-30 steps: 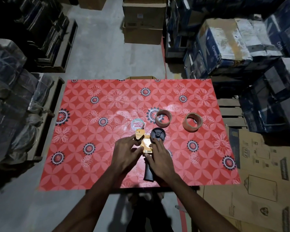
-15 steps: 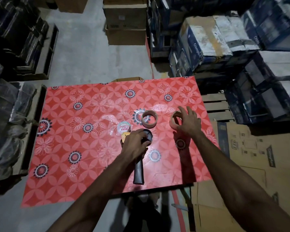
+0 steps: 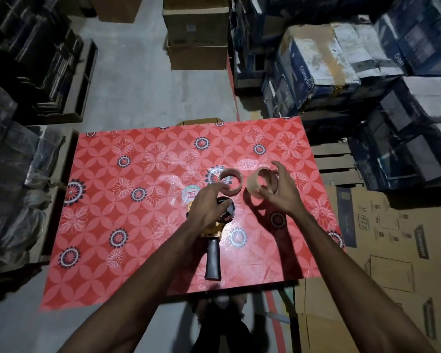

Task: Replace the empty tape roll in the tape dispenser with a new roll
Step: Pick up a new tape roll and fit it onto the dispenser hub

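Note:
The tape dispenser [image 3: 212, 234] lies flat near the front middle of the red floral table [image 3: 107, 225], with a yellow body, a black handle pointing at me and a black hub [image 3: 227, 212]. My left hand [image 3: 208, 206] presses down on its head and grips it. My right hand [image 3: 280, 193] holds a tan tape roll [image 3: 258, 185] tilted just above the table, right of the dispenser. A thinner brown cardboard ring [image 3: 230, 181] rests on the table between my two hands, just beyond the hub.
A clear wrapper with a round label [image 3: 190, 194] lies left of the dispenser head. Flattened cardboard boxes [image 3: 387, 250] sit right of the table. Stacked cartons [image 3: 329, 54] stand beyond it and wrapped bundles [image 3: 8, 174] line the left.
My right hand left the dispenser, reached right to the far roll, picked it up and brought it back toward the dispenser. My left hand stays on the dispenser head.

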